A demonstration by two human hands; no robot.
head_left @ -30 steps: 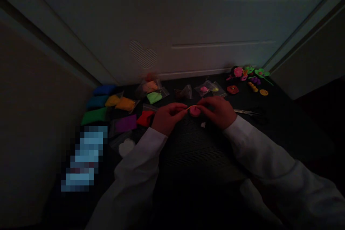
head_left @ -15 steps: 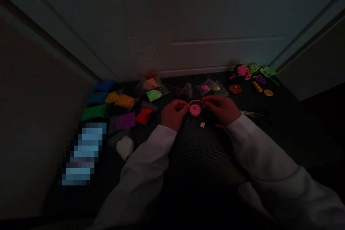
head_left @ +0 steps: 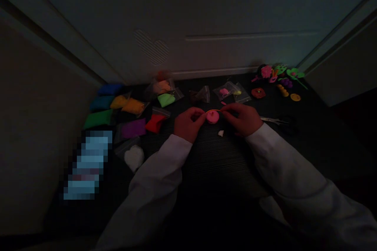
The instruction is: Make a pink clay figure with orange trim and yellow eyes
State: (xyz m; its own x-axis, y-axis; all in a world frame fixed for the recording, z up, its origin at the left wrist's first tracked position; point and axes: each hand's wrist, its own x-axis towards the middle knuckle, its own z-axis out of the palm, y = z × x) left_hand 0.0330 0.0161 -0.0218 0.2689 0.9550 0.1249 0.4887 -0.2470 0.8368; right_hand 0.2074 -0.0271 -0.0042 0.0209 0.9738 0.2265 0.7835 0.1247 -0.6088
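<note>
Versus one second ago, left hand [head_left: 188, 124] and right hand [head_left: 245, 120] are farther apart, exposing more orange strand [head_left: 212, 110]. Versus half a second ago, strand lies closer to pink disc [head_left: 212, 117]; small pink piece [head_left: 223, 103] now shows.

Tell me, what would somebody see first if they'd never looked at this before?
Probably the bright, pixelated blue-white patch at the lower left, because everything around it is so dark. Next, in the middle, is a round pink piece, with a thin orange strand close to it, held between the left hand and right hand. At the back right, a pink flower and a green flower stand out.
</note>
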